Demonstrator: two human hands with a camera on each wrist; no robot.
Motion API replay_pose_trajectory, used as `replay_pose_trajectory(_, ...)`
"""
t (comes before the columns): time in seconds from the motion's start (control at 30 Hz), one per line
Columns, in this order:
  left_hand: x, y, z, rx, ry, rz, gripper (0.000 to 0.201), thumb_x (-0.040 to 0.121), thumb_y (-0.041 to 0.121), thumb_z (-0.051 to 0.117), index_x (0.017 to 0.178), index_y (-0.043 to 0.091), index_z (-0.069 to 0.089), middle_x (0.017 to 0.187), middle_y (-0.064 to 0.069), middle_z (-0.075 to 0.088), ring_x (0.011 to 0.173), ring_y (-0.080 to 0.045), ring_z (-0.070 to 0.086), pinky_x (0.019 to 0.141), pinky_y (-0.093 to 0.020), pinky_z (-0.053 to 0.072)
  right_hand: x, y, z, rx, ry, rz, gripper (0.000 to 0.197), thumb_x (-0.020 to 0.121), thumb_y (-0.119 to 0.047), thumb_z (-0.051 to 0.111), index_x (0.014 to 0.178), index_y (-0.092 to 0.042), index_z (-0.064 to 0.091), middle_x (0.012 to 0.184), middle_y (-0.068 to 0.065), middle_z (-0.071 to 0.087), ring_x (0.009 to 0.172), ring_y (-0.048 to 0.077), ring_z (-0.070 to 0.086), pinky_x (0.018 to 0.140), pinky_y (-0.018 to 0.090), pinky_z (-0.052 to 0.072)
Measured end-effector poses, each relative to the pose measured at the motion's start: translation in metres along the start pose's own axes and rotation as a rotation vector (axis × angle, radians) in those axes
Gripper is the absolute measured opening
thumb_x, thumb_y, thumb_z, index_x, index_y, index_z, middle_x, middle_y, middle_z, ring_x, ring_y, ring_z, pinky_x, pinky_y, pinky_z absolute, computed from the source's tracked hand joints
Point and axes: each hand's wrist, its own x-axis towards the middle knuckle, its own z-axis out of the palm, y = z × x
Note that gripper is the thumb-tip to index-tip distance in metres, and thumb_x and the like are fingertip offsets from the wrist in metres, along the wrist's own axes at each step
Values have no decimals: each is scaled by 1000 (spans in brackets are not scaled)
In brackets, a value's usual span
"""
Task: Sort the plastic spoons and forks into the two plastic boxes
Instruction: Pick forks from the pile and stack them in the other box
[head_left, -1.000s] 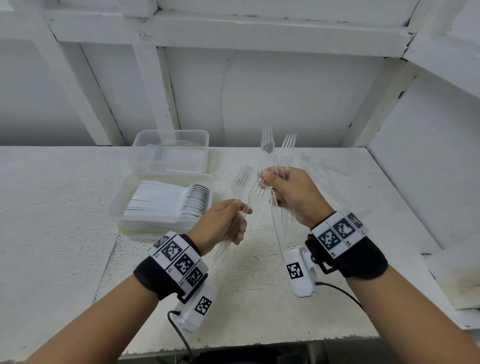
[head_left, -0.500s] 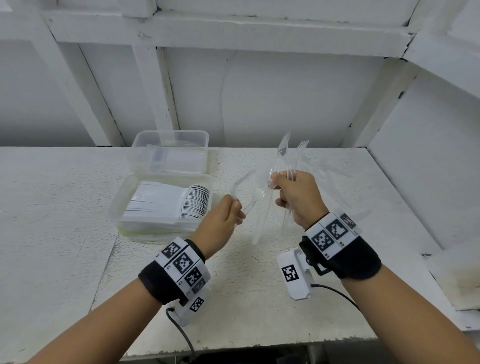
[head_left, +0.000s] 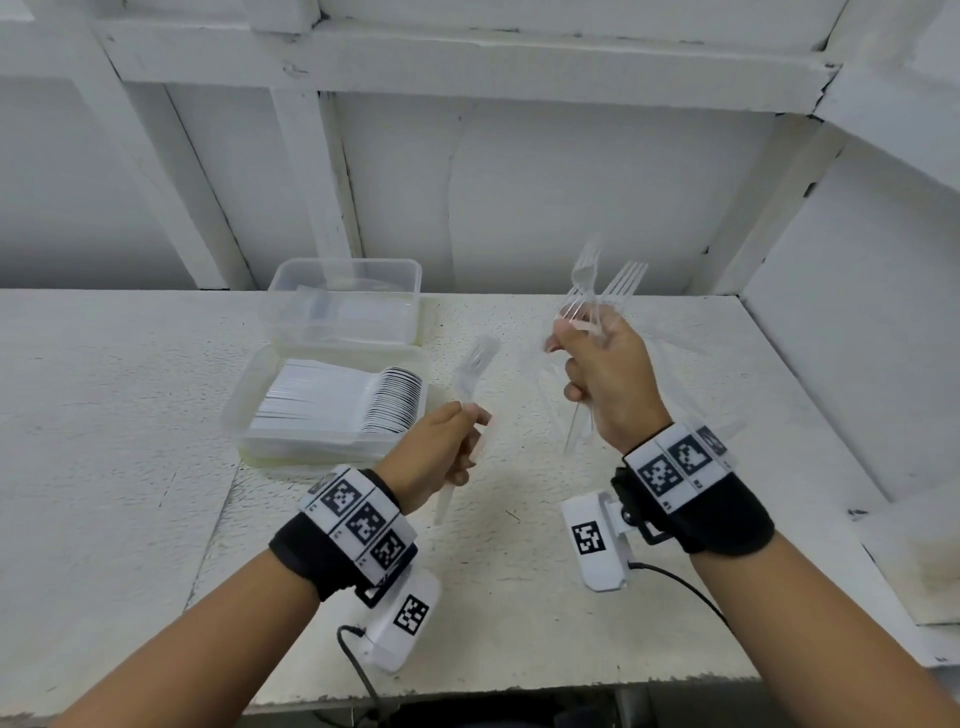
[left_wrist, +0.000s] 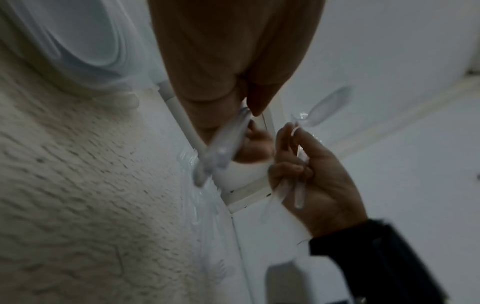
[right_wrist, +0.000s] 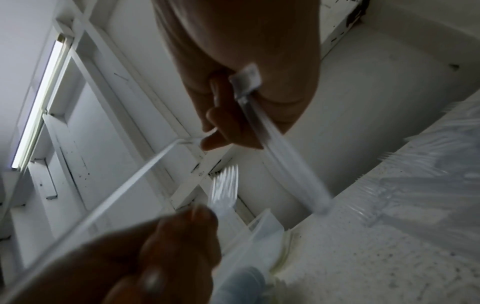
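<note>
My left hand (head_left: 467, 436) grips one clear plastic fork (head_left: 475, 364) by its handle, tines up, just right of the near box. My right hand (head_left: 569, 364) holds a bunch of clear cutlery (head_left: 589, 293) upright above the table; fork tines stick out on top. In the left wrist view a spoon bowl (left_wrist: 330, 105) shows in that bunch. The near plastic box (head_left: 239, 415) holds a dense row of white cutlery. The far plastic box (head_left: 275, 306) holds some clear pieces, too faint to name.
Loose clear cutlery (head_left: 680, 379) lies scattered on the white table (head_left: 104, 415) right of my right hand, seen also as a pile (right_wrist: 428, 164) in the right wrist view. White walls close the back and right side. Wrist camera cables hang near the front edge.
The hands were together at the bunch; my left hand has drawn one fork out and moved left and down. My right hand has shifted right with the bunch.
</note>
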Motion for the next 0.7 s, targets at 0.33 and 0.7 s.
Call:
replay_pose_trajectory(0.33, -10, 16, 4, -415, -275, -122, 29, 100, 32, 33, 95, 11, 53, 64, -2, 59, 49, -11, 54, 46, -20, 47, -8, 30, 16, -276, -181, -70, 13, 86, -19, 65, 77, -21, 56, 72, -7, 53, 60, 6, 47, 46, 20, 39)
replay_pose_trajectory(0.7, -7, 6, -1, -370, -241, -97, 22, 98, 27, 37, 86, 15, 51, 56, 6, 45, 46, -7, 41, 43, -17, 35, -13, 32, 14, -466, -88, -129, 31, 92, -30, 55, 106, -21, 29, 73, -3, 39, 61, 9, 40, 57, 23, 38)
